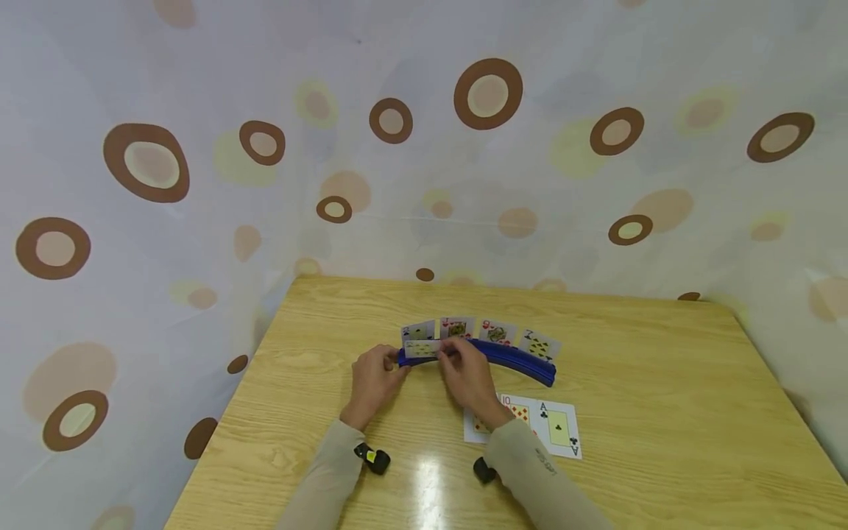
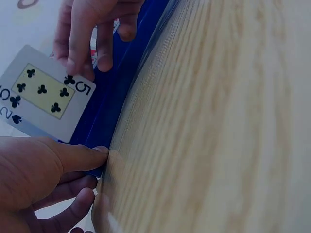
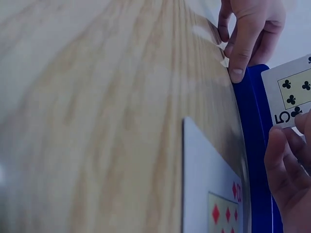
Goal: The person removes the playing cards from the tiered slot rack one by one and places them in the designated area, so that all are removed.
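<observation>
A curved blue playing card holder [image 1: 520, 361] lies on the table. My left hand [image 1: 373, 377] grips its left end, thumb on the front edge and fingers beneath and behind. With thumb and fingers my right hand [image 1: 469, 377] pinches the five of clubs [image 2: 43, 90] by its right corner. That card slants over the holder's left part, its lower edge close to the blue slot. Behind it, the two of spades [image 1: 419, 330] is partly covered. Farther right stand a red jack [image 1: 457, 326], a red queen [image 1: 497, 333] and a black seven [image 1: 539, 344].
Face up in front of the holder lie the ace of clubs [image 1: 559, 427], the ten of diamonds [image 1: 520, 412] and another diamond card, partly under my right wrist. The wooden table [image 1: 649, 412] meets a patterned curtain [image 1: 424, 169] at the back and sides.
</observation>
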A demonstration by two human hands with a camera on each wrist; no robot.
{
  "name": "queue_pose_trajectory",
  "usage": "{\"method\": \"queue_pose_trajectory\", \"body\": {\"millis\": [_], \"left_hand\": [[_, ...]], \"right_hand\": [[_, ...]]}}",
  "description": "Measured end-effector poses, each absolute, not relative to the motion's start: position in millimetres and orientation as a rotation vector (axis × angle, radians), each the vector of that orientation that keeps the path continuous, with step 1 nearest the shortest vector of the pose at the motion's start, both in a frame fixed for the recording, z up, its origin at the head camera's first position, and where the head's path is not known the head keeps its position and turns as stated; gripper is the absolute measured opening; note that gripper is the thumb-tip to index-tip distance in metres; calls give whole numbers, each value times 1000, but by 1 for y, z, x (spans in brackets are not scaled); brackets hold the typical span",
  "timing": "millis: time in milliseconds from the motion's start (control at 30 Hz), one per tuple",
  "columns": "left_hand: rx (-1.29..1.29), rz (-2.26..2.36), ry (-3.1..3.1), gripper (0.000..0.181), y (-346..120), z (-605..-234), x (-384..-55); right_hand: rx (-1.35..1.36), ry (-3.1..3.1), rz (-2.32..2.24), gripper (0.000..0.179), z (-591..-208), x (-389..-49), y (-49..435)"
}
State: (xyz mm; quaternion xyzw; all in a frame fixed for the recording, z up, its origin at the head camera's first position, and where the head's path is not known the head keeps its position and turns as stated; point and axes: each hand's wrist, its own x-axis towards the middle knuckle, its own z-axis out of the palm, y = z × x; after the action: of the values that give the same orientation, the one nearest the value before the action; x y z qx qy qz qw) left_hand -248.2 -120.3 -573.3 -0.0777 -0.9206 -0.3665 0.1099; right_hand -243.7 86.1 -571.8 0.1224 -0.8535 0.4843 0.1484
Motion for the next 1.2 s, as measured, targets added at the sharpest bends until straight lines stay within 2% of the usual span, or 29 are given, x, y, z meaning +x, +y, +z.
{"method": "queue_pose_trajectory", "body": {"millis": [633, 1200], "left_hand": [[-210, -1094, -2709, 21, -122, -576, -249], [-226, -1091, -2710, 21, -120, -576, -250]], "right_hand": [[297, -2412, 1328, 12, -558, -209, 139], [227, -2289, 1349, 14, -544, -172, 168]]}}
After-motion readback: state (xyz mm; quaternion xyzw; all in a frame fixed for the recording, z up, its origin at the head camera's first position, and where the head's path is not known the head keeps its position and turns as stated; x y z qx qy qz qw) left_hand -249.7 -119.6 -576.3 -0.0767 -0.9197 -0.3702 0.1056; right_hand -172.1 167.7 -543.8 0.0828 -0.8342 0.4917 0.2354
